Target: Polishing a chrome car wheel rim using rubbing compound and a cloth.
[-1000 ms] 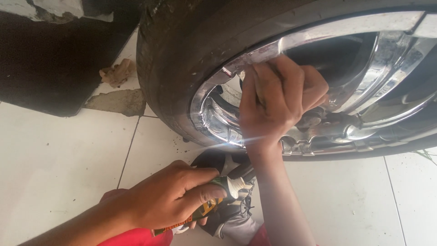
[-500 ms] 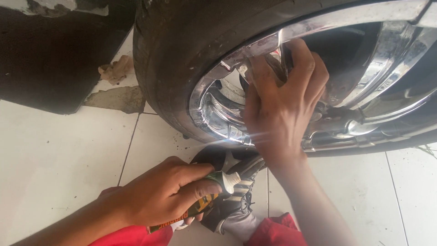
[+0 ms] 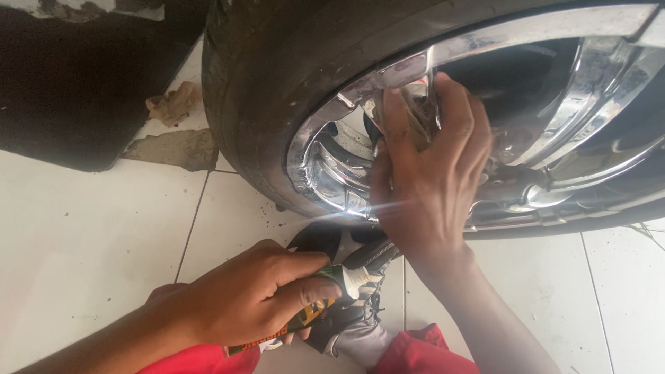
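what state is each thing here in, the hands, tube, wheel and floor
left hand: closed around a small tube
tube: held level, white nozzle end pointing right, no cap visible
right hand: fingers spread, pressed on the chrome rim
chrome rim: shiny, strong glare at lower edge
tyre: dusty, resting on the floor
tiled floor: white, broken patch near the tyre
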